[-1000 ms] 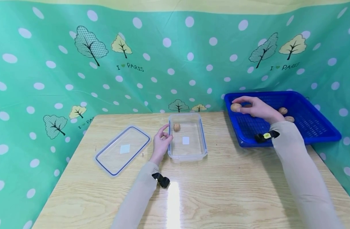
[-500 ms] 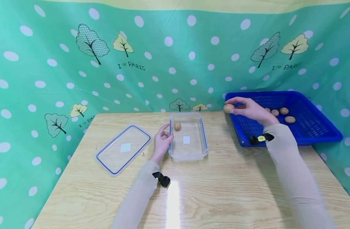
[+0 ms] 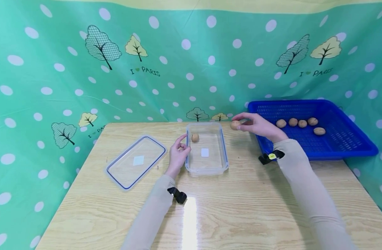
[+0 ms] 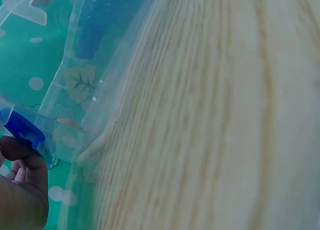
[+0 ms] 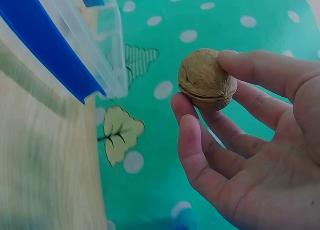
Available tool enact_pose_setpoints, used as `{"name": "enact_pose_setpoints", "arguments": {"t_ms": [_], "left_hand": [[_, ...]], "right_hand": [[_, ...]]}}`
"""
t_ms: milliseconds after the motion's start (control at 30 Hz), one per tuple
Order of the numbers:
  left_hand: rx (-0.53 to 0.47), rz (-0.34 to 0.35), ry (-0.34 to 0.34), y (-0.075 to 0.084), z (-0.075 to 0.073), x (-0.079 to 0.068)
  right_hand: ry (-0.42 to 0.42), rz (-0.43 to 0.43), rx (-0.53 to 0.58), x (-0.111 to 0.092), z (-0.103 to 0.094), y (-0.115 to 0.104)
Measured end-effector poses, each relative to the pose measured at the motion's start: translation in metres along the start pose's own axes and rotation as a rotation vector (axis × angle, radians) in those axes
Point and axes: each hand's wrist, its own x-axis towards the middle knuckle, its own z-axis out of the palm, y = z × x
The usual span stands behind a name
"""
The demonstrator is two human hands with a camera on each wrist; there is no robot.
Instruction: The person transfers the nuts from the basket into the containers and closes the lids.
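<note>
My right hand (image 3: 256, 125) pinches a walnut (image 5: 205, 80) between thumb and fingertips, in the air between the blue basket and the clear plastic food container (image 3: 206, 166). The right wrist view shows the nut's seam and wrinkled shell. At the container's left side, my left hand (image 3: 177, 156) holds the wall by its blue-edged clip; in the left wrist view the thumb and curled fingers (image 4: 22, 162) are against that blue clip (image 4: 22, 127). One walnut (image 3: 195, 138) lies inside the container, near its far left corner.
A blue plastic basket (image 3: 334, 154) at the right holds several walnuts (image 3: 293, 122). The container's clear lid (image 3: 125, 180), with a blue seal, lies at the left of the wooden table (image 3: 240, 215). A green dotted curtain (image 3: 178, 52) hangs behind.
My right hand has carried the walnut leftward out of the basket, to the gap just right of the container. The left hand keeps its place at the container's side.
</note>
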Motion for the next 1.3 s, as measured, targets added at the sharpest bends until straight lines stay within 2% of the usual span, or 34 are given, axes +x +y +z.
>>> {"name": "enact_pose_setpoints", "arguments": {"t_ms": [133, 333, 600, 667, 900, 1033, 1167, 1300], "left_hand": [[-0.008, 0.026, 0.001, -0.001, 0.000, -0.001], [-0.001, -0.006, -0.006, -0.001, -0.001, 0.000], [0.009, -0.013, -0.004, -0.002, 0.000, 0.002], [0.006, -0.010, -0.012, 0.003, -0.001, -0.001], [0.007, -0.017, -0.015, 0.000, -0.001, 0.001], [0.009, -0.018, -0.036, 0.016, -0.001, -0.005], [0.019, 0.002, -0.036, 0.034, 0.000, -0.015], [0.023, 0.010, -0.032, 0.035, 0.001, -0.017]], "right_hand": [[-0.023, -0.015, -0.001, 0.008, 0.012, 0.000], [-0.075, -0.027, 0.041, 0.016, 0.033, -0.002], [-0.098, -0.136, 0.047, 0.027, 0.058, -0.004], [-0.102, -0.135, 0.049, 0.029, 0.063, -0.004], [-0.141, -0.141, 0.059, 0.031, 0.083, -0.004], [-0.163, -0.106, 0.075, 0.030, 0.093, -0.006], [-0.143, -0.129, 0.089, 0.032, 0.102, -0.003], [-0.118, -0.150, 0.095, 0.033, 0.106, -0.001]]}}
